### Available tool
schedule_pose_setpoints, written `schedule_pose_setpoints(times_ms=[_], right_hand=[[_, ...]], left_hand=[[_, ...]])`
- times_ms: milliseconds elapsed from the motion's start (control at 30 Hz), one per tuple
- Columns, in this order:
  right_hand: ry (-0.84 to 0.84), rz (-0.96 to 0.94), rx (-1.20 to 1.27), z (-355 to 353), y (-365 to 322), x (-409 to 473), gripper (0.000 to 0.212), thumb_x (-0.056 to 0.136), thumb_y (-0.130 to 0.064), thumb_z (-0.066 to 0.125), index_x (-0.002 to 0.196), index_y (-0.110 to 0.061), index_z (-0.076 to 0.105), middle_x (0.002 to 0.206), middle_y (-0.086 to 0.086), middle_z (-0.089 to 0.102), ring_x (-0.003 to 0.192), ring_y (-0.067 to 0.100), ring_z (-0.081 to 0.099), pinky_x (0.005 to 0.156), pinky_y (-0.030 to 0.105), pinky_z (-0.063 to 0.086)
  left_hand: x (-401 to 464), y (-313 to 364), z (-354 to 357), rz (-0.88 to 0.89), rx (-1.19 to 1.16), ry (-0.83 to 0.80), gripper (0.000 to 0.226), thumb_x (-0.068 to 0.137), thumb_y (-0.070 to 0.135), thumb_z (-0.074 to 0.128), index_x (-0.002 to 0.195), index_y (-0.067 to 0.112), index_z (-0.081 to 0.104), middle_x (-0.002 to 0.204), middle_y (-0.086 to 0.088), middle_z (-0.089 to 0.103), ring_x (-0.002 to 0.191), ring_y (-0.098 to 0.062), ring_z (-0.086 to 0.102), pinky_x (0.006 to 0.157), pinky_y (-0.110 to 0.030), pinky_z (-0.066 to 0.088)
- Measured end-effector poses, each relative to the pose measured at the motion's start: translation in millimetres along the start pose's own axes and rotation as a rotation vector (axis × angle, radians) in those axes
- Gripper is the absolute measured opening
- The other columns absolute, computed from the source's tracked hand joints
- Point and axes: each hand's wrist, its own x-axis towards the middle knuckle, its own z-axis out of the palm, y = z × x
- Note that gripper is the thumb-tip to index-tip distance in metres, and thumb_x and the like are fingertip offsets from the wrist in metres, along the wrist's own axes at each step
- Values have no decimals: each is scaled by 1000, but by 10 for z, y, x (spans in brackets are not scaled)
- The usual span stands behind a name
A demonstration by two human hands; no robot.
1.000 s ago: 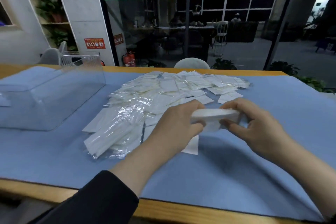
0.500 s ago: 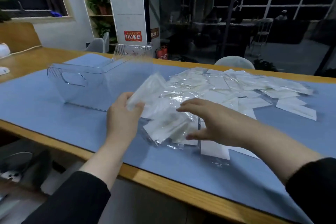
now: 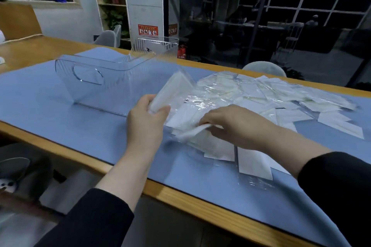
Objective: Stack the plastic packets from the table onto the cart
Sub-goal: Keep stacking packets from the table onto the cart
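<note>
A heap of clear plastic packets with white inserts is spread over the blue mat. My left hand grips a small stack of packets, held tilted up above the mat, right of the clear plastic bin. My right hand lies palm down on the near end of the heap and its fingers pinch a white packet lifted at its edge. No cart is in view.
The clear bin with a cut-out handle stands on the mat at the left. The wooden table edge runs diagonally in front of me. Grey chairs stand behind the table, before a glass wall.
The view has swung left. The stack that both hands held now sits in my left hand alone, raised near the bin. My right hand dropped onto the heap and took a packet.
</note>
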Motion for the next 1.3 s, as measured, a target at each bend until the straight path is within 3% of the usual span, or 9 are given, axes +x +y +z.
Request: schedule_pose_setpoints(times_ms=[133, 300, 467, 600, 767, 933, 1100, 1233, 1300], right_hand=[[179, 59, 197, -151, 16, -161, 13, 100, -21, 59, 107, -30, 66, 104, -14, 63, 96, 11, 59, 84, 33, 48], [449, 439, 452, -515, 211, -531, 15, 94, -36, 67, 102, -44, 57, 90, -14, 70, 78, 10, 63, 71, 27, 46], [510, 560, 689, -794, 432, -1095, 13, 94, -20, 70, 104, -28, 70, 89, -10, 75, 77, 2, 69, 65, 11, 50], [509, 631, 627, -961, 612, -1588, 9, 96, -24, 67, 102, -25, 74, 91, -7, 75, 77, 3, 68, 64, 9, 48], [398, 728, 507, -1219, 786, -2210, 13, 83, -37, 76, 96, -40, 73, 89, -18, 73, 80, -1, 68, 69, 12, 50], [232, 752, 286, -1316, 1040, -2824, 31, 67, -62, 71, 92, -44, 71, 83, -14, 68, 71, 6, 59, 68, 30, 48], [303, 628, 67, -1007, 1232, -3194, 31, 79, -53, 71, 83, -23, 67, 95, -15, 53, 90, 13, 51, 72, 25, 41], [486, 719, 193, -660, 1276, -3377, 54, 68, -54, 83, 108, -46, 47, 127, -26, 41, 120, 3, 51, 93, 21, 46], [566, 794, 336, -595, 1272, -3414, 72, 60, -60, 84, 118, -56, 40, 124, -30, 46, 112, 0, 58, 91, 26, 53]], left_hand=[[-6, 6, -21, 6, -9, 17, 17, 86, 17, 75, 85, 30, 64, 79, 14, 69, 64, 4, 58, 58, -16, 45], [-47, 82, 19, 28, 52, -53, 20, 87, 21, 76, 102, 27, 65, 90, 12, 69, 71, 1, 60, 57, -12, 42], [-222, 412, 339, 57, 23, -251, 28, 84, 20, 81, 102, 33, 64, 85, 7, 72, 64, -11, 64, 61, -29, 48], [-420, 743, 859, 135, -19, -420, 31, 85, 17, 79, 92, 40, 60, 85, 15, 67, 60, 3, 60, 53, -12, 43], [-648, 1106, 1602, 189, 33, -625, 25, 86, 19, 77, 99, 35, 63, 93, 5, 68, 80, -23, 68, 66, -39, 57], [-1053, 1374, 2219, 257, 46, -848, 25, 85, 18, 75, 102, 33, 64, 94, 9, 66, 74, -13, 62, 57, -23, 51], [-1448, 1312, 2623, 283, 162, -1110, 25, 83, 22, 73, 101, 37, 64, 100, 4, 69, 81, -18, 65, 73, -33, 53], [-1603, 1177, 2736, 284, 128, -1218, 20, 92, 28, 69, 108, 37, 63, 98, 19, 65, 80, 4, 59, 71, -11, 43], [-1671, 1147, 2761, 232, 57, -1226, 23, 87, 36, 75, 107, 37, 63, 100, 17, 67, 85, 5, 63, 73, -10, 46]])
